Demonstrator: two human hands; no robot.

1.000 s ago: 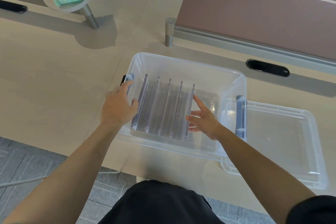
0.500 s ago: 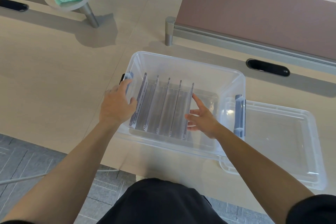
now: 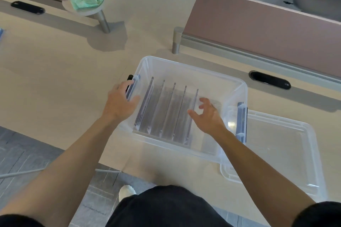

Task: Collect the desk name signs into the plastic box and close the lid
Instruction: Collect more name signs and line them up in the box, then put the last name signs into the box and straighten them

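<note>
Signs (image 3: 168, 110) in the box (image 3: 193, 69) may tip if you bump them. Your left hand (image 3: 119, 104) grips its rim; your right hand (image 3: 207, 116) hangs loose, empty.

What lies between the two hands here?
Head view: five clear name signs stand on edge in the box, between the left hand at its left wall and the right hand inside.

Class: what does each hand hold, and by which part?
The left hand grips the clear plastic storage box by its left end rim, at the latch. The right hand, fingers loosely spread inside the box, holds nothing.
</note>
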